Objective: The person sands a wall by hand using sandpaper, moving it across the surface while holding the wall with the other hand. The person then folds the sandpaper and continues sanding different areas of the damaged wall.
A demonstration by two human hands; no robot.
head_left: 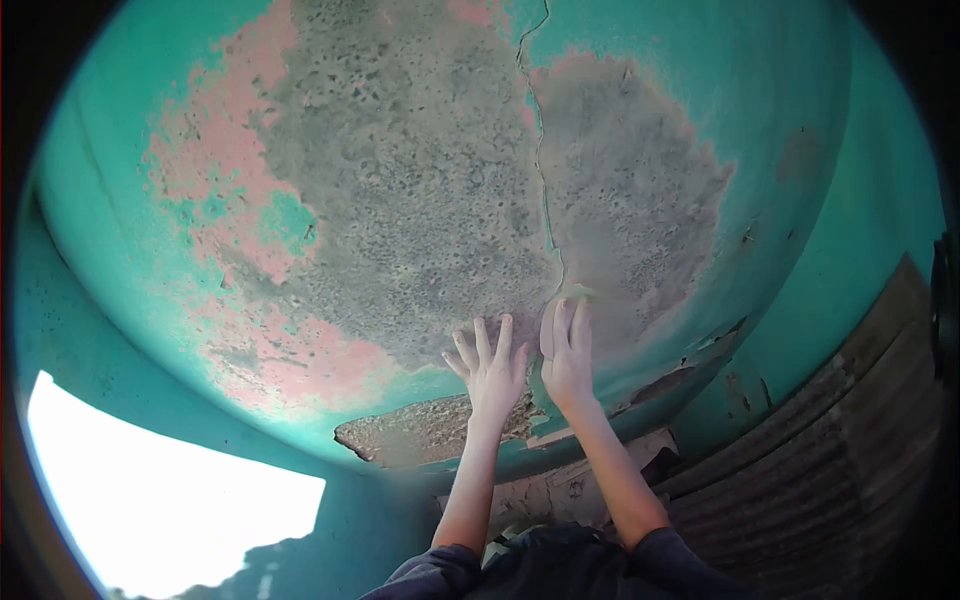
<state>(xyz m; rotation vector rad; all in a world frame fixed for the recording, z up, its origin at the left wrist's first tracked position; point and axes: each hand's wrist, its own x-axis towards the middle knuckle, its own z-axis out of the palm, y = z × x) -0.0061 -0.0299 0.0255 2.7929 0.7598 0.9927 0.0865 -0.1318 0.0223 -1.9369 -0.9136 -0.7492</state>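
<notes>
1. Closed around a pale flat piece (547,332), the right hand (568,365) has its fingers together and extended upward, thumb on the left side; how firmly it grips, I cannot tell.
2. That piece lies against the curved wall (790,110), at the lower end of a thin crack (542,170) and near the bottom of a large grey patch (400,190). Its material and full outline are hard to make out.
3. Just beside it, the left hand (491,375) is open and holds nothing visible, its fingers spread apart and pointing up; it appears to rest palm-first on the lower part of the wall.
4. Rough and pitted, the grey patch spreads above both hands, with the crack running upward through it. Pink areas (290,360) border it mostly on the left, and green paint surrounds them.
5. Below the green paint, a rough brownish strip (400,432) shows behind and to the left of the left hand.
6. Dark sleeves (440,570) cover the upper arms at the bottom of the view.
7. Farther out, a bright opening (170,490) is at lower left, and dark corrugated sheeting (800,450) is at lower right.
</notes>
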